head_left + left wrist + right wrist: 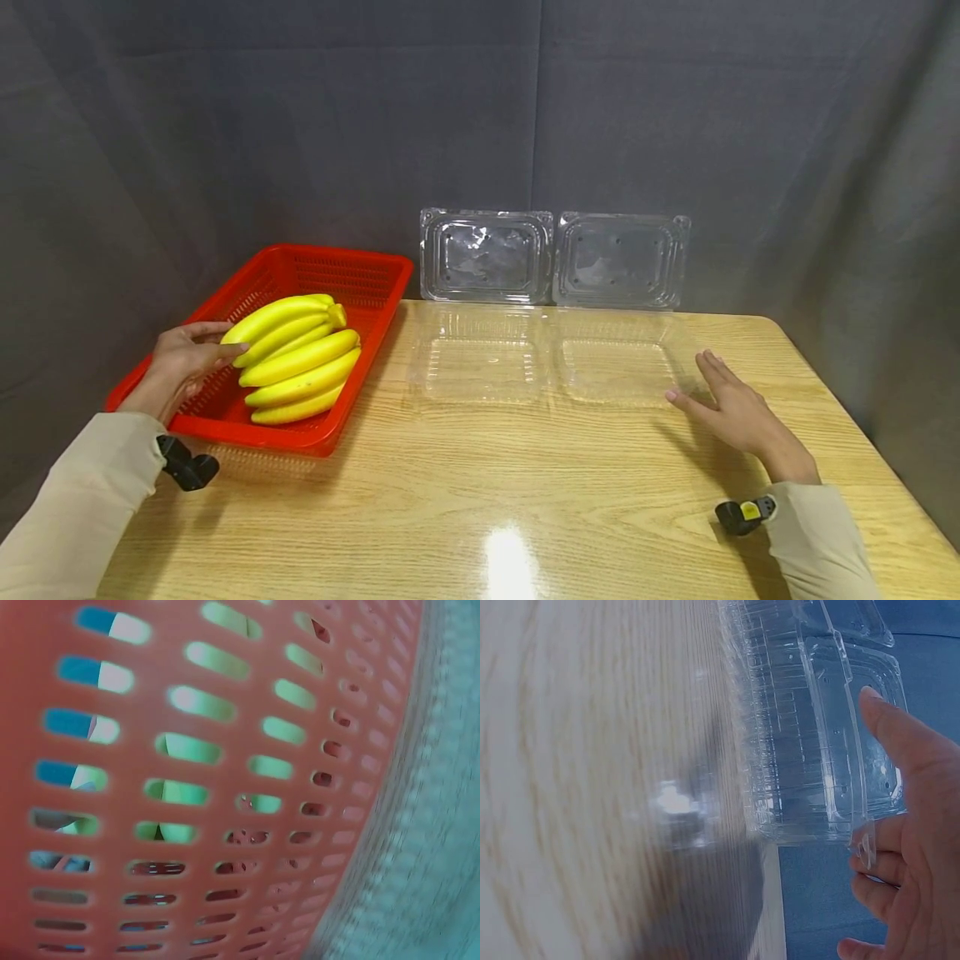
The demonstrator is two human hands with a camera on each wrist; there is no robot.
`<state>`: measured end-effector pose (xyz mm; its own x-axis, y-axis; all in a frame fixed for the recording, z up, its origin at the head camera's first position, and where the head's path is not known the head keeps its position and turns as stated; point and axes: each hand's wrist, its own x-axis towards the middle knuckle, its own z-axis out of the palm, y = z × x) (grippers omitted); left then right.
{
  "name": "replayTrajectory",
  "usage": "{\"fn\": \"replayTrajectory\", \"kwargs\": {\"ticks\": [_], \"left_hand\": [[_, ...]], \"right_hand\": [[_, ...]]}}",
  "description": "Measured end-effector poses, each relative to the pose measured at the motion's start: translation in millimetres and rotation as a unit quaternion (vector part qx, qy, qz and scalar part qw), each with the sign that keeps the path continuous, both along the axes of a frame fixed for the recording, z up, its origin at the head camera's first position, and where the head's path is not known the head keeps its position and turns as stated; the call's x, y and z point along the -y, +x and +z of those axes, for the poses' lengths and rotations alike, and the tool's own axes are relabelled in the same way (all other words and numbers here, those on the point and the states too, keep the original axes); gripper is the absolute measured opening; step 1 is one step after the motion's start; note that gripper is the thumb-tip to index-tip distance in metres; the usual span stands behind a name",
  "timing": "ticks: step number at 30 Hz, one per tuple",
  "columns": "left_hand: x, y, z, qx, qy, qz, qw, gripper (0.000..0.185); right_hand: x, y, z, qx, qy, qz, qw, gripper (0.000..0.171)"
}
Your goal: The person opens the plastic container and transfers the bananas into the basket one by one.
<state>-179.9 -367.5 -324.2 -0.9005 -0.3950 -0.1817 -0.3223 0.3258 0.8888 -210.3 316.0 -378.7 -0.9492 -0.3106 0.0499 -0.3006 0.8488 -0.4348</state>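
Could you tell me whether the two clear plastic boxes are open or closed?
Open: both clear boxes have lids hinged up against the curtain, trays empty.

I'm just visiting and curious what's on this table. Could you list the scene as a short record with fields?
Surface: glossy light wooden table
Basket: red perforated plastic basket at the table's left edge
Fruit: bunch of yellow bananas lying in the basket
Containers: two clear plastic clamshell boxes side by side, lids standing open against the grey backdrop
Left hand: fingers on the bananas' near end, no firm grip visible
Right hand: flat, fingers straight, at the right box's corner
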Motion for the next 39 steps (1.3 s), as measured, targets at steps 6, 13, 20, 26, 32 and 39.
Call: {"fn": "replayTrajectory", "kwargs": {"ticks": [6,13,20,26,32,39], "left_hand": [[2,1.6,1.4,0.004,-0.075,0.005,0.9971,0.068],[1,3.6,3.4,-0.012,-0.118,-0.009,0.9929,0.065],[1,4.0,3.6,-0.01,-0.109,-0.013,0.9939,0.064],[2,5.9,4.7,-0.003,-0.112,-0.023,0.9935,0.066],[5,4.0,5.2,0.009,-0.138,-0.037,0.9897,0.07],[18,5.3,2.5,-0.014,-0.204,-0.047,0.9777,0.077]], "right_hand": [[1,0.0,1.4,0.005,-0.004,0.004,1.0,0.09],[2,-1.6,3.4,0.001,-0.001,0.005,1.0,0.09],[1,-1.4,5.5,0.0,-0.001,0.008,1.0,0.09],[0,-1.1,7.7,-0.005,0.003,0.008,1.0,0.089],[-1,1.2,10.4,-0.011,0.002,0.007,1.0,0.088],[-1,2.9,13.0,-0.023,-0.001,0.008,1.0,0.088]]}}
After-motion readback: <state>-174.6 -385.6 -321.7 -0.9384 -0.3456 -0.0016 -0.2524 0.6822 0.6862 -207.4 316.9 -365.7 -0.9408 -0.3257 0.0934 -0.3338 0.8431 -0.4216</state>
